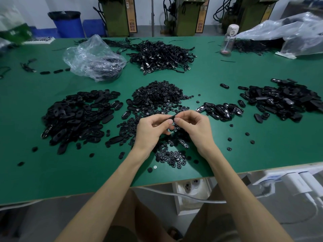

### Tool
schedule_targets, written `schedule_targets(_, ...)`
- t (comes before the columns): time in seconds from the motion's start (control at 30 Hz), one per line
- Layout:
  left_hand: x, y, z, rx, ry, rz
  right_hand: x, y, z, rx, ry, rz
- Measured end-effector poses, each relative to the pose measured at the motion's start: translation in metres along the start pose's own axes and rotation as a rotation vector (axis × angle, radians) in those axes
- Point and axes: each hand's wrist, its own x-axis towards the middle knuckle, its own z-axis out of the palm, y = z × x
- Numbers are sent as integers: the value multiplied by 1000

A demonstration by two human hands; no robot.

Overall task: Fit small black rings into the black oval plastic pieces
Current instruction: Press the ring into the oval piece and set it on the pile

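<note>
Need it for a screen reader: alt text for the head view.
Left hand and right hand pinch one black oval plastic piece above a heap of small black rings on a green table, piles of oval pieces either side.

One black oval piece [172,117] sits tilted, pinched between the left hand [151,131] and right hand [194,127]. The small black rings [157,96] form a mound mid-table [271,154], straggling toward the near edge. More oval pieces lie in a left heap [78,117] and a right heap [286,100].

Mostly covered oval piece [172,117]
The left hand [152,130] and right hand [194,126] hide most of it; its middle cannot be seen. The right pile [286,100] is cut off.
</note>
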Motion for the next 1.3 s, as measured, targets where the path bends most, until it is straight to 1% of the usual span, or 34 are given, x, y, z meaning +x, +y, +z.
schedule_targets(0.37, -1, 0, 1, 15, -7, -20, -1, 0, -1, -27, 28, 3)
schedule_targets(0.6, -1, 1, 1, 3, -14, -30, -4, -7, 2, -142, 28, -49)
schedule_targets(0.77, 1, -2, 1, -21, 59, -46, -5, -11, 6, -202, -18, -74)
schedule_targets(0.87, 2, -3, 0, -5, 96, -52, -5, -14, 5, -133, -96, -23)
schedule_targets(0.93, 3, -3, 0, 12, 85, -49, -5, -15, 3, -69, -120, 7)
schedule_targets(1.0, 3, -3, 1, 19, 70, -46, -4, -13, 0, -25, -99, 18)
schedule_targets(1.07, 2, -2, 1, 10, 56, -49, -3, -10, -1, 26, -30, 37)
schedule_targets(1.13, 0, 0, 1, 16, 29, -46, -1, -8, -1, 12, 10, 40)
schedule_targets(1.2, 0, 1, 2, 45, 2, -45, -2, -6, 0, -38, -11, 21)
schedule_targets(1.3, -1, 1, 3, 91, 20, -50, -3, -5, 1, -25, -24, 28)
